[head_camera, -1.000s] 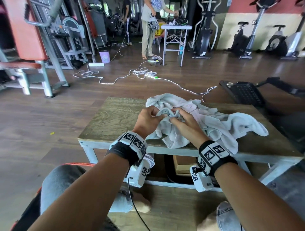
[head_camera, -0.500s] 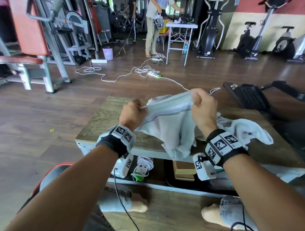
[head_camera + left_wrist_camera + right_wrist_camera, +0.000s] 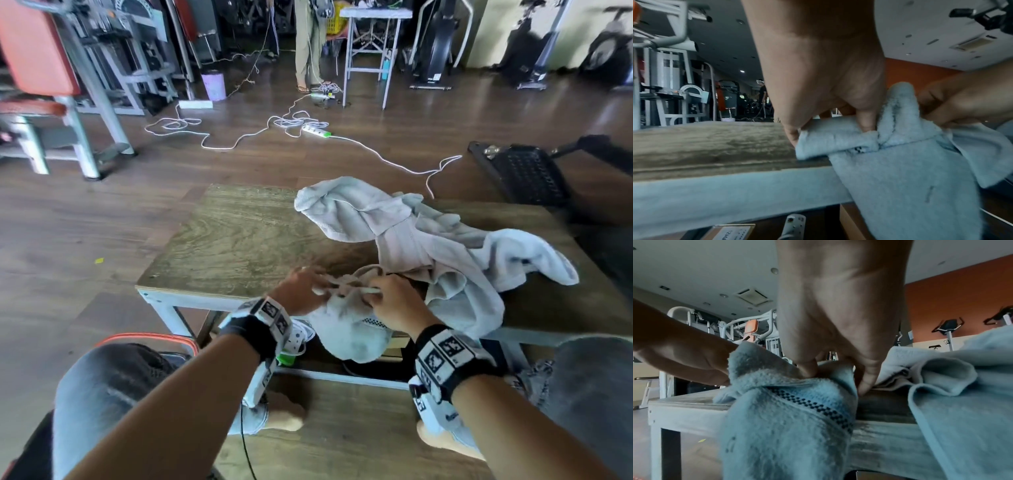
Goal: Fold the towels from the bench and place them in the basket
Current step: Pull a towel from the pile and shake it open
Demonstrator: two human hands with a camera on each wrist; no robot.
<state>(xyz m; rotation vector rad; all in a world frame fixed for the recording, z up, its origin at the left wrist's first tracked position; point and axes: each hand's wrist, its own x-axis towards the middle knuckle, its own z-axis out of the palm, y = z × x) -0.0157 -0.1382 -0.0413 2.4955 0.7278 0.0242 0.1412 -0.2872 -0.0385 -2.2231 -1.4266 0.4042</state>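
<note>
Both hands, left hand (image 3: 298, 291) and right hand (image 3: 394, 301), pinching towel (image 3: 349, 332) at bench (image 3: 239, 240) edge; checkered stripe (image 3: 813, 405) clear from right wrist only.

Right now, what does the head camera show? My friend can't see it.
Both hands, left and right, pinch a towel hanging over the bench edge. More towels lie crumpled behind it.
</note>
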